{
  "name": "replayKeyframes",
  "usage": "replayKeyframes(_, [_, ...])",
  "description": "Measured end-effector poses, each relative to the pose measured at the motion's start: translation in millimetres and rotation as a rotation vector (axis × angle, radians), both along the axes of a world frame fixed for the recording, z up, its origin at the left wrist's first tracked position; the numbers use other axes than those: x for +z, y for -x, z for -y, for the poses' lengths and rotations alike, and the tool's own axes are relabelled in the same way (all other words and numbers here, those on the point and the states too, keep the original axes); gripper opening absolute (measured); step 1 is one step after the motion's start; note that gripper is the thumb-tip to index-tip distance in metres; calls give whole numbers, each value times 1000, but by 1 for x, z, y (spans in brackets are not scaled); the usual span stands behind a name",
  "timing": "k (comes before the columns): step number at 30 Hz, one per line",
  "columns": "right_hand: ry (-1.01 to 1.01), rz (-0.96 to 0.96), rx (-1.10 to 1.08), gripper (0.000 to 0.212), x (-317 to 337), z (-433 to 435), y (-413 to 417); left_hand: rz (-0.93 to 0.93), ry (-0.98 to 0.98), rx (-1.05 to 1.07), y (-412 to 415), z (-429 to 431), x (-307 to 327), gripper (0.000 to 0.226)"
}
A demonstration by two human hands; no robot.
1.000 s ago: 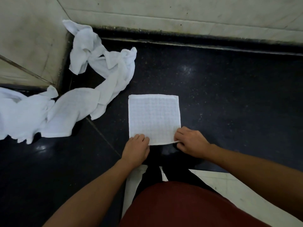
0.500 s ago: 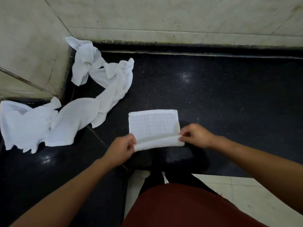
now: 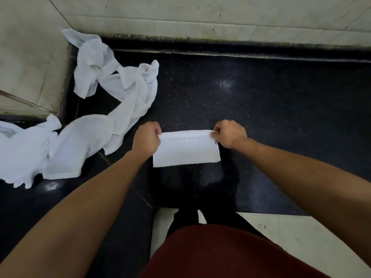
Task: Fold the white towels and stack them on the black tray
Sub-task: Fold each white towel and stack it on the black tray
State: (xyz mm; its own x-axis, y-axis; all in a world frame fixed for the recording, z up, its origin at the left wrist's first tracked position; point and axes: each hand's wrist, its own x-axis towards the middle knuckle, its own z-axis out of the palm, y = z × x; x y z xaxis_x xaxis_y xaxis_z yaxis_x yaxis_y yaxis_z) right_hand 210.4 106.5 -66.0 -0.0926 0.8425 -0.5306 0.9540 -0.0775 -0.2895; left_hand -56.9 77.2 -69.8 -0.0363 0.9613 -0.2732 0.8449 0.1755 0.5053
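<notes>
A white towel (image 3: 185, 149) lies folded in half as a narrow rectangle on the black speckled counter (image 3: 271, 109). My left hand (image 3: 147, 138) pinches its far left corner and my right hand (image 3: 229, 134) pinches its far right corner, both at the far edge. A heap of unfolded white towels (image 3: 112, 85) trails from the back left corner down to the left edge, where more crumpled towels (image 3: 26, 151) lie. No black tray can be told apart from the dark surface.
Pale tiled walls (image 3: 200, 19) run along the back and the left. A raised pale ledge (image 3: 26, 67) stands at the left corner. My red shirt (image 3: 220, 253) fills the bottom, with pale floor (image 3: 301, 233) at the lower right.
Both hands took the near edge of the flat square towel and carried it over to the far edge, so the towel went from a square to a half-height rectangle.
</notes>
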Motion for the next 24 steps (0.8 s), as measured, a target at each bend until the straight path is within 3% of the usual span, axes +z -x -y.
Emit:
replayKeyframes(8, [-35,119,15,28,-3,-1,1,-81,-58,1,-2,-5,-17,12])
replayKeyframes(10, [-138,125,37,29,4,0,1,-103,-135,-1,-3,1,-13,8])
replayKeyframes(13, [-335,-29,85,18,13,11,15,-80,-249,-136,-5,23,-6,5])
replayKeyframes(15, [-279,-183,136,12,13,24,35,-35,-243,-233,-8,47,-6,7])
replayKeyframes(18, [-10,-373,171,10,5,53,68,2,-58,-229,-9,76,-14,4])
replayKeyframes(20, [111,-415,166,10,-5,68,78,26,55,-176,-5,82,-22,3])
replayKeyframes(24, [147,-419,11,6,-15,72,53,103,92,-99,-1,82,-25,5])
